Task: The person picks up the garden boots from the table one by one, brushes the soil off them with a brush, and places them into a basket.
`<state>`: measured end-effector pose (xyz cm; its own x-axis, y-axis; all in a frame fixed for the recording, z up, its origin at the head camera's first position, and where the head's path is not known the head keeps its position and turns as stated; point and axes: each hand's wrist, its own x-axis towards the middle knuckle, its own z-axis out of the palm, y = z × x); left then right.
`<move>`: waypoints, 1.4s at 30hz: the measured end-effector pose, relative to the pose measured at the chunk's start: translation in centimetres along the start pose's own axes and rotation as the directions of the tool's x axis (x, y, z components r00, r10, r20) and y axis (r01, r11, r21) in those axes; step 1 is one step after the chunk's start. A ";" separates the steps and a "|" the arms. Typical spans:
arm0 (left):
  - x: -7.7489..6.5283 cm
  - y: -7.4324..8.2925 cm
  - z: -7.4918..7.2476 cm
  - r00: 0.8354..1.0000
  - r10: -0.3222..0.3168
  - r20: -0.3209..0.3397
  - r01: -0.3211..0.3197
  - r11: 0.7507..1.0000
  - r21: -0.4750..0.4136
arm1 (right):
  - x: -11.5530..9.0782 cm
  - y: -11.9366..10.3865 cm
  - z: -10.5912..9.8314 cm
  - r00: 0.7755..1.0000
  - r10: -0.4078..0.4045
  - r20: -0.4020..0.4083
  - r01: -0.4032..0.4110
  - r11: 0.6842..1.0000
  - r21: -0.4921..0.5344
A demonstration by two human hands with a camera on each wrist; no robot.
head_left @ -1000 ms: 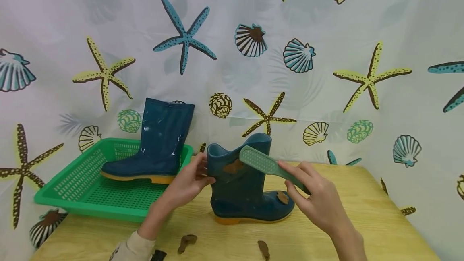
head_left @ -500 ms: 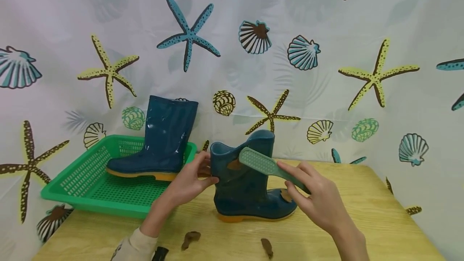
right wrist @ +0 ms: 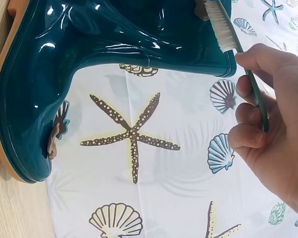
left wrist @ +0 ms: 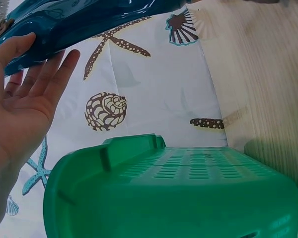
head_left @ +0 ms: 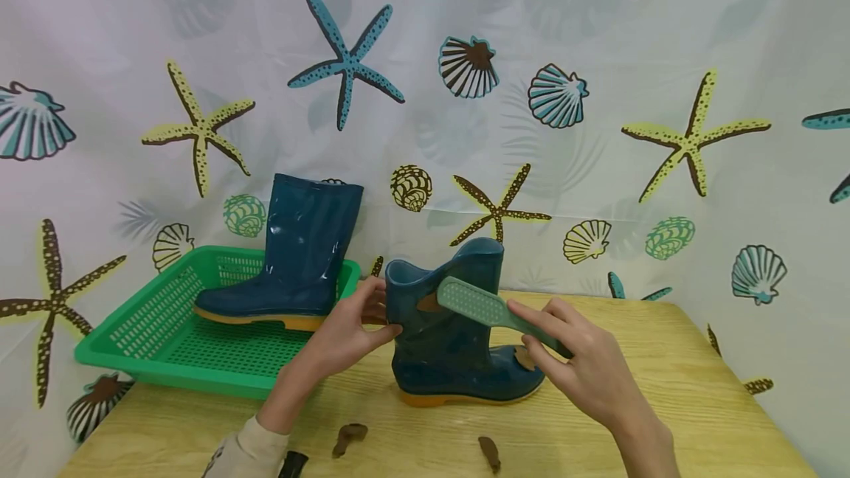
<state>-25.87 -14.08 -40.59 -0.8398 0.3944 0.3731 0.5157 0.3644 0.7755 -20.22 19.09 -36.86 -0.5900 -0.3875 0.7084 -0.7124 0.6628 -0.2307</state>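
You are pinching with your left hand [head_left: 345, 334], thumb [left wrist: 17, 45] opposing the fingers [left wrist: 63, 74], left forearm [head_left: 288, 397] angling inward, your right hand [head_left: 584, 367] gripping, index finger [head_left: 538, 318] stretching forward, other fingers [right wrist: 251, 135] curling under, right forearm [head_left: 640, 434] slanting inward.

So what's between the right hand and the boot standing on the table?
The green brush, held by the right hand, bristles toward the boot; the right wrist view shows it.
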 end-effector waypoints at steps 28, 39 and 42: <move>-0.1 0.1 -0.1 0.999 -0.030 -0.030 0.031 0.999 0.019 | 0.2 0.3 0.3 0.994 -0.053 -0.091 0.051 0.998 -0.029; -0.1 0.5 0.0 0.997 0.025 -0.070 -0.020 0.997 0.068 | 0.3 -0.1 0.6 0.995 -0.066 -0.073 0.064 0.998 -0.028; -0.2 0.5 0.0 0.997 0.025 -0.075 -0.020 0.998 0.065 | 0.3 -0.2 0.5 0.998 -0.052 -0.042 0.051 0.998 -0.029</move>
<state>-25.47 -13.98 -40.25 -0.8368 0.3394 0.4295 0.5426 0.4103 0.7329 -20.45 18.49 -36.97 -0.5353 -0.3941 0.7471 -0.7301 0.6607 -0.1746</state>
